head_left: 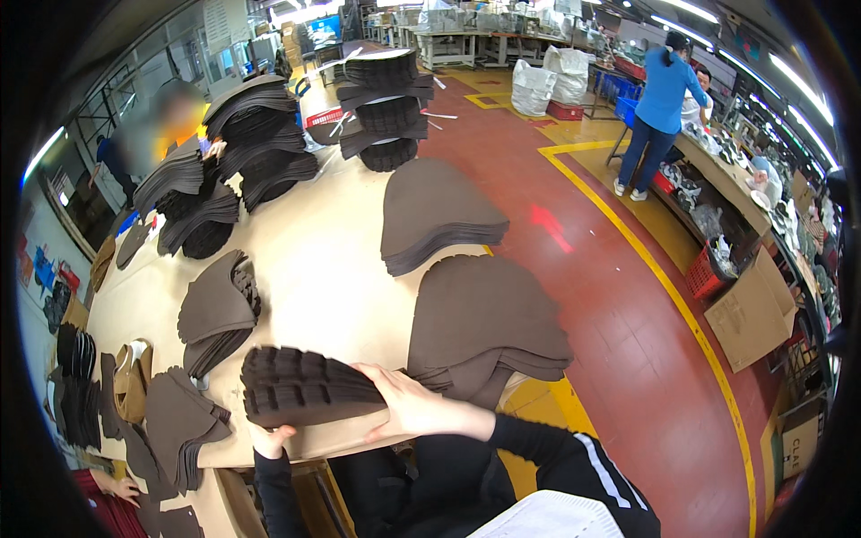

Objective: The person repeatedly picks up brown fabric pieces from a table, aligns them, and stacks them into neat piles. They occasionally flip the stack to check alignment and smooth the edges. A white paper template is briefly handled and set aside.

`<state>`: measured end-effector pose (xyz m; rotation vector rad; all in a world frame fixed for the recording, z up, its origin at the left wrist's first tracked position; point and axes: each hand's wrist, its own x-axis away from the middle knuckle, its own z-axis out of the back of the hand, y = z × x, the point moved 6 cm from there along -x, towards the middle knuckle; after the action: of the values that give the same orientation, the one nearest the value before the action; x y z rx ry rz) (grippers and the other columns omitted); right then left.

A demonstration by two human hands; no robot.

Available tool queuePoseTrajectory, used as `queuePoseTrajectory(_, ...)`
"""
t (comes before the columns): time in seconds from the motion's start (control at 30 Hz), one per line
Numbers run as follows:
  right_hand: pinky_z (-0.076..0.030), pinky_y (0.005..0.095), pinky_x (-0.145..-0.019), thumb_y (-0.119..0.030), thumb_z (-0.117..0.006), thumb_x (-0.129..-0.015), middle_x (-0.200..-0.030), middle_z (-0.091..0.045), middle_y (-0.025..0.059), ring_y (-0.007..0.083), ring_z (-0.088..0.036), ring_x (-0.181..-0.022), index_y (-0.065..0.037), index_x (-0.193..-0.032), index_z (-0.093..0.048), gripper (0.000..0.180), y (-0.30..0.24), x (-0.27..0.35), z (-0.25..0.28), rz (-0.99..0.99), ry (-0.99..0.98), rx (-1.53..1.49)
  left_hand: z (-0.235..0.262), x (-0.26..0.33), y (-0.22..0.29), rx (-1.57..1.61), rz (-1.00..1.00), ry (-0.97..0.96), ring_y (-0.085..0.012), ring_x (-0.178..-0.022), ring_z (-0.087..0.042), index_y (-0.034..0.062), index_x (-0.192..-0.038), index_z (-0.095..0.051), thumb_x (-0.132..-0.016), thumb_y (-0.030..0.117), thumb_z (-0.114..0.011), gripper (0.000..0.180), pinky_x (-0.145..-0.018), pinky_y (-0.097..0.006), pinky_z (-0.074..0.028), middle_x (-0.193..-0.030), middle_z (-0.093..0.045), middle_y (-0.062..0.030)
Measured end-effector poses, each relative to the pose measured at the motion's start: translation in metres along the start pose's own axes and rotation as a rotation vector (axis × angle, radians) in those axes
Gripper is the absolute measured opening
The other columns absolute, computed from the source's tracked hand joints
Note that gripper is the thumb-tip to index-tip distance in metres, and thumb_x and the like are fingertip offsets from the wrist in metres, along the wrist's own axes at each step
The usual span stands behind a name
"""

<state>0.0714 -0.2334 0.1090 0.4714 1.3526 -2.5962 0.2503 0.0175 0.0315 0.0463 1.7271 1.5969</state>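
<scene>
Both my hands hold a thick bundle of dark brown cut pieces [300, 387] with notched edges, lifted just above the near edge of the beige table [332, 278]. My right hand [408, 402] lies over the bundle's right end, fingers spread on top. My left hand [269, 439] grips it from below, only the fingertips showing. Just to the right lies a large stack of the same brown pieces [489, 327]. Another stack [435, 215] sits farther back.
Fanned piles of brown pieces [215, 318] and tall dark stacks [256, 143] crowd the table's left and far side. A person in blue [662, 117] stands at a bench on the right. A cardboard box [753, 309] rests on the red floor beyond the yellow line.
</scene>
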Motion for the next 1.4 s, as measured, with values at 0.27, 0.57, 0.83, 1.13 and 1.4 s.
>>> queuePoseTrajectory(0.27,-0.048,0.0392,-0.097,-0.016,-0.085,-0.076,-0.12,-0.059,0.0169,0.0304,-0.06,-0.113,-0.001,-0.132,-0.049,0.068,0.006,-0.01,-0.006,-0.106,0.411,-0.247,-0.029,-0.028,0.068,-0.027,0.029,0.159,-0.0268,-0.126,-0.053,-0.0066,-0.141,-0.04,-0.059,0.048,-0.092,0.112,-0.109,-0.038,-0.039,-0.135,-0.055,-0.0158)
queuePoseTrajectory(0.57,-0.043,0.0412,-0.107,-0.001,-0.088,-0.065,-0.14,-0.039,0.0225,0.0298,-0.048,-0.129,-0.005,-0.155,0.001,0.127,-0.003,-0.024,-0.004,-0.122,0.267,-0.395,-0.047,-0.05,0.076,-0.317,-0.051,-0.208,-0.0279,-0.148,-0.022,0.0037,-0.158,-0.006,-0.055,0.029,-0.097,0.14,-0.119,-0.037,-0.019,-0.161,-0.019,-0.0195)
queuePoseTrajectory(0.83,-0.052,0.0355,-0.089,-0.009,-0.09,-0.068,-0.114,-0.063,0.0181,0.0239,-0.065,-0.103,0.005,-0.136,-0.038,0.086,0.011,-0.026,0.0,-0.201,0.363,-0.33,-0.047,-0.037,0.057,0.024,0.281,-0.079,-0.0237,-0.129,-0.048,0.002,-0.149,-0.032,-0.064,0.017,-0.093,0.106,-0.111,-0.035,-0.035,-0.141,-0.049,-0.0161)
queuePoseTrajectory(1.13,-0.052,0.0301,-0.086,-0.001,-0.085,-0.071,-0.111,-0.066,0.012,0.0183,-0.065,-0.098,0.005,-0.126,-0.049,0.067,0.004,-0.021,0.002,-0.103,0.373,-0.364,-0.03,-0.023,0.062,0.04,0.223,0.087,-0.0157,-0.11,-0.057,0.0016,-0.132,-0.049,-0.062,0.012,-0.094,0.084,-0.098,-0.032,-0.045,-0.116,-0.063,-0.0073)
queuePoseTrajectory(1.4,-0.054,0.0334,-0.086,-0.01,-0.09,-0.067,-0.105,-0.071,0.0156,0.0201,-0.07,-0.095,0.004,-0.122,-0.055,0.067,0.008,-0.024,-0.004,-0.221,0.279,-0.221,-0.027,-0.008,0.051,-0.108,0.251,0.012,-0.0157,-0.102,-0.063,-0.0004,-0.123,-0.062,-0.066,0.016,-0.092,0.066,-0.094,-0.033,-0.049,-0.112,-0.07,-0.0087)
